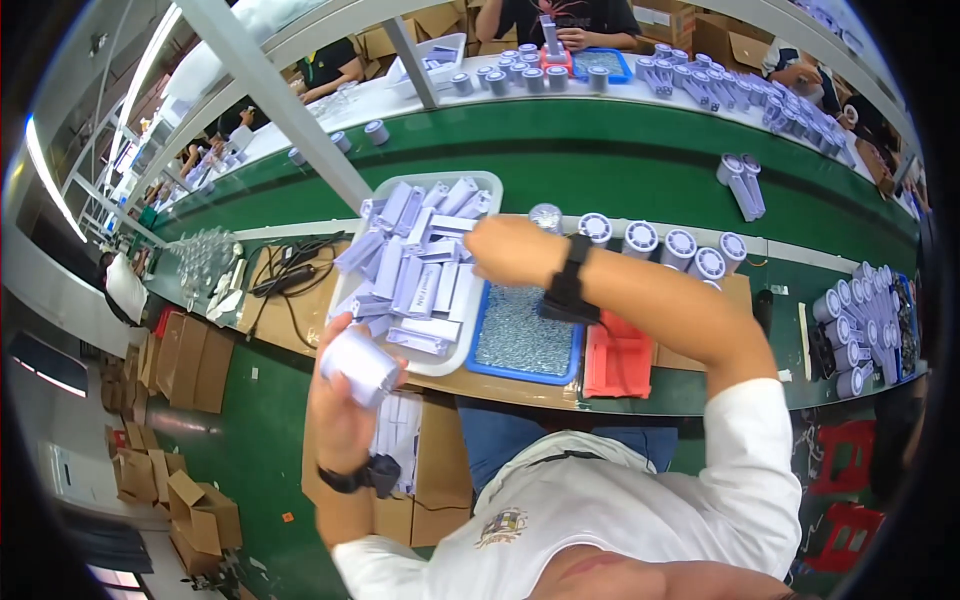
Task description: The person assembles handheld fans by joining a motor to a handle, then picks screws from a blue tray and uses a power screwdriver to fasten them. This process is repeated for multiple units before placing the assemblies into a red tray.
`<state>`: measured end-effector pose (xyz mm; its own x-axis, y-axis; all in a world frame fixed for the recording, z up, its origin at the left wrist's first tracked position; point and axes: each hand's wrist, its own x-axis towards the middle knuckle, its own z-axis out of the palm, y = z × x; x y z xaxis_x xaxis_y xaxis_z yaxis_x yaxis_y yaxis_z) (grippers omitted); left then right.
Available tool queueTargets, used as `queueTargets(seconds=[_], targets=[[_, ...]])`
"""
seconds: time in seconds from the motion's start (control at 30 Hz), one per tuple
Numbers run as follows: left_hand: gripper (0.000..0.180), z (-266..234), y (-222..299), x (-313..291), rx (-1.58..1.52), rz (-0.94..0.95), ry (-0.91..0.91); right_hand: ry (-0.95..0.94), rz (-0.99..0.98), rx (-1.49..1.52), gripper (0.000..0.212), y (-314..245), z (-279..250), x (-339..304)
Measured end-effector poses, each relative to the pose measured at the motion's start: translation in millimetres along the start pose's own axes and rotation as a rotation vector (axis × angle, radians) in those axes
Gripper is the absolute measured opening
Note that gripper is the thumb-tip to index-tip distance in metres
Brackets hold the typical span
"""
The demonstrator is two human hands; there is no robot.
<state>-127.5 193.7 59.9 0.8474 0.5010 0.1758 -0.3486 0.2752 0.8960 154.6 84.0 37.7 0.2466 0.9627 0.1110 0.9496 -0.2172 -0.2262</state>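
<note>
My left hand (345,415) is wrapped round a pale lavender cylindrical fan housing (358,368), held tilted beside the near left corner of a white tray (487,185). Lavender plastic handle shells (405,285) lie heaped in that tray. Over the tray's right side is my right hand (515,248), its fingers curled in next to the shells; what they grip, if anything, is hidden. Just below my right wrist sits a blue tray (525,378) full of small shiny metal parts, probably screws. A red fixture (615,360) stands to the right of it.
Several lavender fan heads (640,238) stand along the bench edge, with more fans (855,320) piled at the right. A green conveyor belt (600,150) runs behind. Black cables (290,270) lie left of the tray. Beyond the belt, a co-worker's hand (575,38) is near another red fixture.
</note>
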Motion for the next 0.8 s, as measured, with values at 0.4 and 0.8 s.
queueTargets(seconds=[0.4,0.8], targets=[[0.073,-18.8,-69.8,-40.3,-0.254,0.210,0.272,0.047,-0.075,-0.133,0.031,-3.2,30.1,43.5],[0.073,46.6,-96.7,1.7,-0.421,0.102,-0.362,0.034,0.559,1.778,0.046,-12.4,-40.1,-135.9]])
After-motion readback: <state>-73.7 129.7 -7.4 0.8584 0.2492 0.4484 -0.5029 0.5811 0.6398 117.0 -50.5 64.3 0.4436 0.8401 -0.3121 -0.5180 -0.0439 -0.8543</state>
